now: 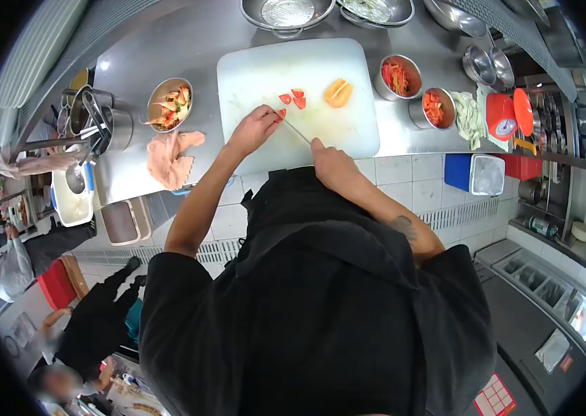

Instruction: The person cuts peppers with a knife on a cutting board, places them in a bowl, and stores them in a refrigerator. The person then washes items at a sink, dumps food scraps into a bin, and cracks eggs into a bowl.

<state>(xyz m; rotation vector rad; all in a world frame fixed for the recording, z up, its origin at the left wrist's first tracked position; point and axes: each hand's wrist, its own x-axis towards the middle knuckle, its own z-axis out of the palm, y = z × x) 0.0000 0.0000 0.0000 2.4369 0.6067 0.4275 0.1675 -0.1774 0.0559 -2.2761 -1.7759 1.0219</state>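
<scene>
My right hand [336, 165] is closed round the handle of a knife [297, 132], whose blade slants up and left over the white cutting board [237, 69]. The fingers of my left hand [255, 130] pinch a small red vegetable piece [280, 115] beside the blade's tip. Just beyond lie a few loose red pieces [299, 102]; I cannot tell whether they are tomato or pepper. A yellow-orange pepper piece [338, 93] rests farther right on the board.
Left of the board are a bowl of vegetable scraps [169, 104] and a crumpled pinkish cloth [171, 159]. On the right stand metal containers of red strips [397, 78] and red chunks [434, 109], a pale cloth [470, 119] and a red scale [502, 118]. Other people [92, 326] are at lower left.
</scene>
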